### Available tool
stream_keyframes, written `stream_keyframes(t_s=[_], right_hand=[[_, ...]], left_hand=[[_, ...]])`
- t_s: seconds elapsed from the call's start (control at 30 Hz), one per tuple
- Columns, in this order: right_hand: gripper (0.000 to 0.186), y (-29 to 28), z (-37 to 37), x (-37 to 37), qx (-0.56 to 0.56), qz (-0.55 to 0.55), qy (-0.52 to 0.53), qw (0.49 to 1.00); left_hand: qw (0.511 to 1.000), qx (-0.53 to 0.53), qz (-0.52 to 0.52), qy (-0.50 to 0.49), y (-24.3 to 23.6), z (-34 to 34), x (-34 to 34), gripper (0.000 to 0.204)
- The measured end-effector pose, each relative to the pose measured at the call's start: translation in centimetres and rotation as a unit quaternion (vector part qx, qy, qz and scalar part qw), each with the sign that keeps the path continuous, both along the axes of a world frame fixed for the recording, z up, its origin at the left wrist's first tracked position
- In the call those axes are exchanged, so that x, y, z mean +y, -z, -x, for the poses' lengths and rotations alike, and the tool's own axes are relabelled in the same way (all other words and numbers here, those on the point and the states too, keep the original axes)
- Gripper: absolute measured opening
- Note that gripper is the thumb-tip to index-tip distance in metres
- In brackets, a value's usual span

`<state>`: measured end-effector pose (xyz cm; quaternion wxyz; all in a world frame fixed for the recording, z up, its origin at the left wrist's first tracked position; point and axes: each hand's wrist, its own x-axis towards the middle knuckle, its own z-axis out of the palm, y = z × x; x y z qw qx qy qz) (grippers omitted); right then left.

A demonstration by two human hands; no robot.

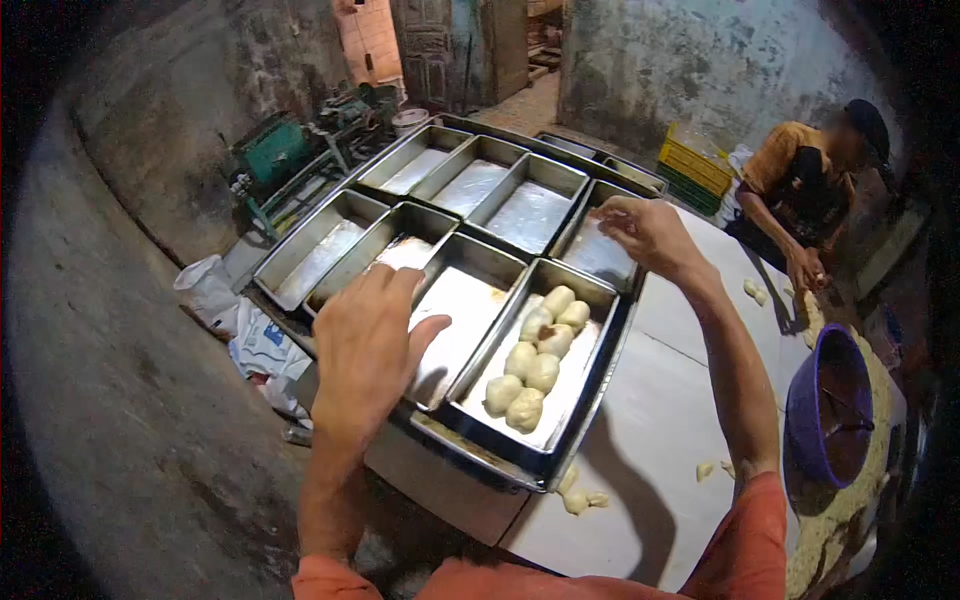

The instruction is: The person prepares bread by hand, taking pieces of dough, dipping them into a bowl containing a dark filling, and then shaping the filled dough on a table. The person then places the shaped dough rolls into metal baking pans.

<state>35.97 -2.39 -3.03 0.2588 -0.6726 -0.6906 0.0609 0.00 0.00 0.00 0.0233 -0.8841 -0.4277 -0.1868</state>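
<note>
My left hand hovers over the near metal baking pans, fingers loosely curled, by the rim of an empty greased pan; it holds nothing that I can see. My right hand reaches to the far end of the pan row, fingers bent over the edge of a farther pan. Whether it pinches dough there is hidden. Between my hands a pan holds several pale dough balls in two rows.
More empty pans fill the back of the table. Loose dough bits lie by the tray edge. A purple bowl stands at right. Another person works dough at the far right. A green machine stands at left.
</note>
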Motion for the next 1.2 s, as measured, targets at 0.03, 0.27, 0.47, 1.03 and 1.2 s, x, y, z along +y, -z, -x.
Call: stream_keyframes(t_s=[0.03, 0.27, 0.47, 1.03, 1.2], right_hand=[[0.037, 0.7, -0.7, 0.9, -0.031, 0.005, 0.032, 0.999], [0.061, 4.0, -2.5, 3.7, -0.179, 0.055, 0.042, 0.981], [0.026, 5.0, -2.0, 6.3, -0.203, 0.025, 0.001, 0.979], [0.052, 2.4, 3.9, 3.8, 0.023, -0.104, 0.087, 0.991], [0.025, -2.0, 16.5, -4.7, 0.286, -0.122, -0.191, 0.931]], left_hand=[[0.999, 0.025, -0.045, 0.0, 0.3, 0.2, 1.0, 0.056], [0.993, 0.111, 0.033, 0.023, 4.1, -0.1, 6.7, 0.057], [0.993, 0.102, -0.046, 0.03, 5.3, 0.3, 6.8, 0.037], [0.997, 0.057, -0.058, 0.008, 4.6, -0.8, 5.6, 0.038], [0.955, -0.291, -0.033, -0.035, 3.5, 5.4, -1.5, 0.033]])
